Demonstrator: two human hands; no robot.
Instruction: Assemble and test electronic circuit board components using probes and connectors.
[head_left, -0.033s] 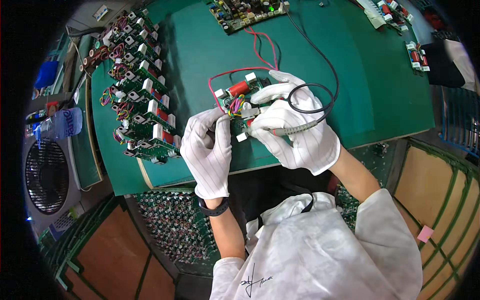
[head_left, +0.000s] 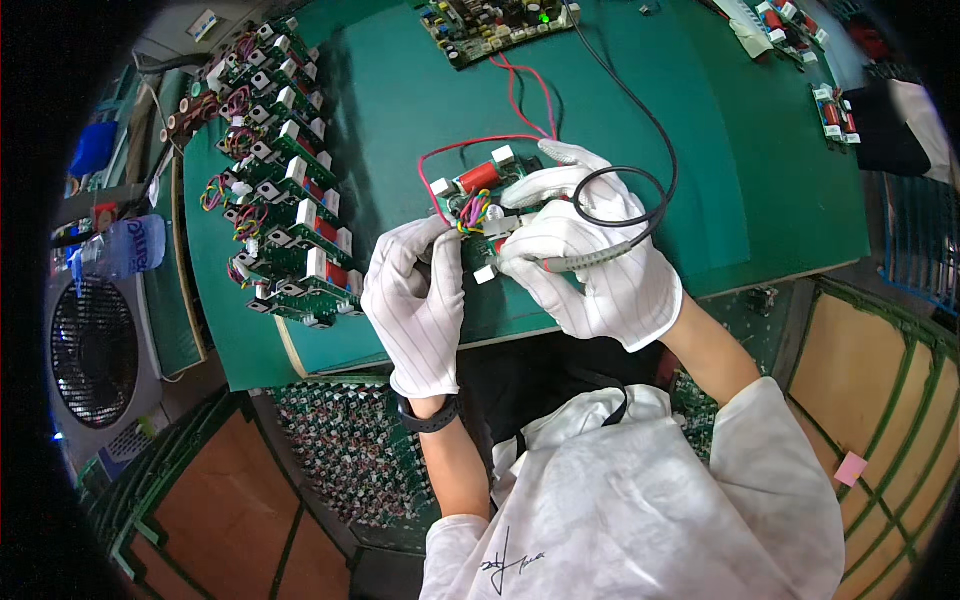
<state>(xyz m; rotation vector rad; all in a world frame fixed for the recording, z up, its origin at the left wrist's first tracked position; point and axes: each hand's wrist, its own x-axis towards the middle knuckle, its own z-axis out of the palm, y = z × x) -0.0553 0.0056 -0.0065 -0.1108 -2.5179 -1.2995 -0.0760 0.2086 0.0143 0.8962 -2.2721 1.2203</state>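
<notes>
A small circuit board (head_left: 515,165) with a red cylindrical part (head_left: 477,178), white blocks and a bundle of coloured wires (head_left: 473,211) lies between my gloved hands. My left hand (head_left: 412,300) is closed at the board's left side, thumb and forefinger pinched where a thin red wire (head_left: 470,142) ends. That pinch hides the wire's tip. Over the board's right side, my right hand (head_left: 600,260) grips a slim grey test probe (head_left: 590,260). Its tip is hidden among the fingers and parts. A black cable (head_left: 672,140) loops from the probe over that hand.
Several similar boards (head_left: 290,200) stand in a row on the green tabletop (head_left: 700,200) at the left. At the far edge sits a larger board (head_left: 490,30) with a green light. More boards (head_left: 835,112) lie far right. A fan (head_left: 95,350) stands left of the table.
</notes>
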